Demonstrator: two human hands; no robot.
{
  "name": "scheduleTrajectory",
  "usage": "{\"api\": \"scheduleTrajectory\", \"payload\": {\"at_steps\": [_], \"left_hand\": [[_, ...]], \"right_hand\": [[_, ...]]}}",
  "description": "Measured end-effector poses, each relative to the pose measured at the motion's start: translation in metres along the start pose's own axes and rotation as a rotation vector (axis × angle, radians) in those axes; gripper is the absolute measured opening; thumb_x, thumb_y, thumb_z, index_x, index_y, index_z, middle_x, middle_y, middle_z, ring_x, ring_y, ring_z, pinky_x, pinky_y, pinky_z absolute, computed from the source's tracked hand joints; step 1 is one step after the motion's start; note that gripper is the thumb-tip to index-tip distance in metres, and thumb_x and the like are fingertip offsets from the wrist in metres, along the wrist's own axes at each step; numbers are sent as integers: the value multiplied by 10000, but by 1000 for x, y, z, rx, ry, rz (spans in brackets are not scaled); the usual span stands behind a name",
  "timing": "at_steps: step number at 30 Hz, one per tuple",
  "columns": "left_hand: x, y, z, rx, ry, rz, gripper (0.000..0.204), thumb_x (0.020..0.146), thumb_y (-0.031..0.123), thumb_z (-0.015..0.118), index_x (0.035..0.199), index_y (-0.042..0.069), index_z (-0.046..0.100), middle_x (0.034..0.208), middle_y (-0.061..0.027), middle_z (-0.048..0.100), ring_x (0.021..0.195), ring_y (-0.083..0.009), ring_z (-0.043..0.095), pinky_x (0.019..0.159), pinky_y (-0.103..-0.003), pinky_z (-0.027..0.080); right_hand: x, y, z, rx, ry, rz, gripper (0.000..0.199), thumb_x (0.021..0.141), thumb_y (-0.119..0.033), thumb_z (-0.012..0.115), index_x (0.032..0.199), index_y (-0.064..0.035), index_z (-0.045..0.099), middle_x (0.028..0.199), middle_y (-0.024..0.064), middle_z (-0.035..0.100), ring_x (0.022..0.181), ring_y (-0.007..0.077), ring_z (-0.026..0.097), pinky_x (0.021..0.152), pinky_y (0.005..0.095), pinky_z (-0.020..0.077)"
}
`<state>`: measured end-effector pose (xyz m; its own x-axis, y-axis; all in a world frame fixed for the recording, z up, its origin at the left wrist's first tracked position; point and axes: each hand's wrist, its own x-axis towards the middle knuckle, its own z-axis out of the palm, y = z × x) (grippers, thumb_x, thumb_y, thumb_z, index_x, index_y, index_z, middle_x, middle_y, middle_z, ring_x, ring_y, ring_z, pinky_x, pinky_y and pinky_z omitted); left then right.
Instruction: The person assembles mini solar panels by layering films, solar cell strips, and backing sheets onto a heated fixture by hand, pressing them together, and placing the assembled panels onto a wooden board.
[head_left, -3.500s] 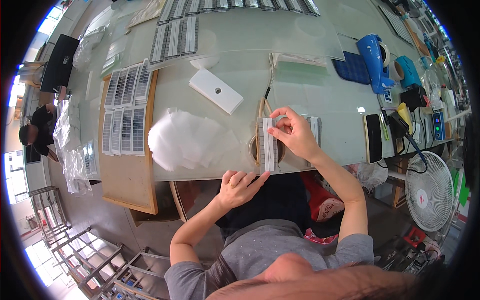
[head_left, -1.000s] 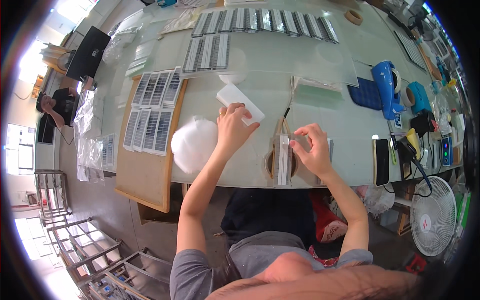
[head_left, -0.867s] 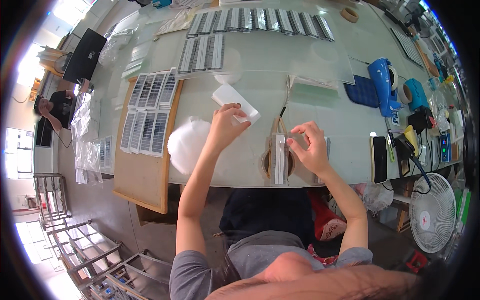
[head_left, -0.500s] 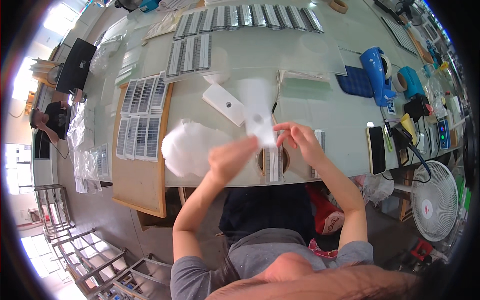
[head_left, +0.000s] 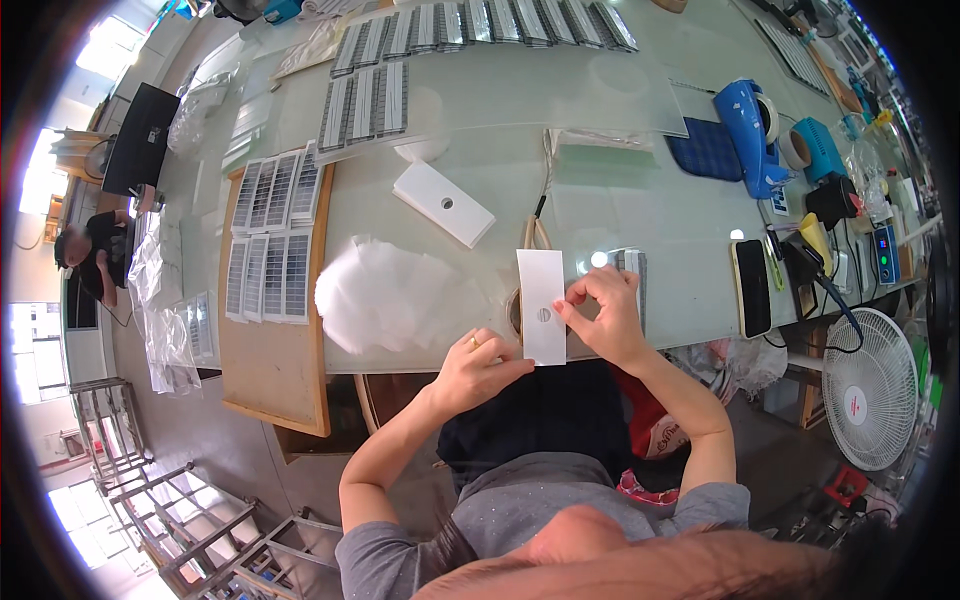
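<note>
Both hands pinch white card (head_left: pixel 543 305): left hand (head_left: pixel 478 366) at bottom edge, right hand (head_left: pixel 603 312) at right. Crumpled plastic bags (head_left: pixel 392 294) left of card, phone (head_left: pixel 751 287) right, white block (head_left: pixel 443 203) beyond.

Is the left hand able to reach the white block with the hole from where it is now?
Probably yes. The left hand is at the table edge, and the white block lies ahead with only flat tabletop and the white bag pile beside the path.
</note>
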<state>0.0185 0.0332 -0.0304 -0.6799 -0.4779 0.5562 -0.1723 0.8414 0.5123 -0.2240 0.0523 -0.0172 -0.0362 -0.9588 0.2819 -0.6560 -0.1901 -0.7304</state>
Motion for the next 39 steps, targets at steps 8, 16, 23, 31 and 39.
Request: {"api": "scheduleTrajectory", "payload": {"at_steps": [8, 16, 23, 31, 39], "left_hand": [[-3, 0, 1, 43, -16, -3, 270, 684, 95, 778, 933, 196, 742, 849, 32, 491, 765, -154, 509, 624, -307, 429], [15, 4, -6, 90, -194, -1, 169, 777, 129, 775, 864, 128, 630, 1248, -67, 642, 1263, -268, 573, 947, -453, 508], [11, 0, 11, 237, -125, 39, 250, 747, 142, 751, 927, 81, 589, 1256, -102, 644, 1212, -291, 604, 1030, -453, 478], [77, -2, -39, -235, -66, -177, 485, 654, 121, 793, 1087, 89, 576, 1172, -96, 669, 1010, -297, 642, 910, -432, 492], [74, -12, -44, -544, -355, -1036, 500, 842, 294, 790, 1146, -3, 526, 818, -147, 710, 765, -191, 679, 723, -330, 516]], "right_hand": [[-1, 0, 1, -29, -18, -1, 198, 784, -215, 790, 725, -135, 619, 725, -50, 608, 760, 163, 537, 800, 377, 284], [2, 2, 1, -127, -17, -44, 220, 764, -240, 803, 811, -147, 610, 769, -48, 591, 770, 169, 543, 788, 380, 290], [-9, -20, -18, -179, -170, -415, 456, 713, -484, 818, 958, -151, 626, 911, -26, 603, 845, 195, 548, 825, 395, 309], [3, -40, -29, -571, 354, -762, 223, 689, -189, 759, 880, -226, 652, 832, -94, 574, 783, 132, 539, 859, 393, 240], [10, -14, -29, 156, -18, 244, 359, 768, -353, 816, 744, -93, 569, 724, 3, 543, 731, 204, 487, 798, 382, 268]]}}
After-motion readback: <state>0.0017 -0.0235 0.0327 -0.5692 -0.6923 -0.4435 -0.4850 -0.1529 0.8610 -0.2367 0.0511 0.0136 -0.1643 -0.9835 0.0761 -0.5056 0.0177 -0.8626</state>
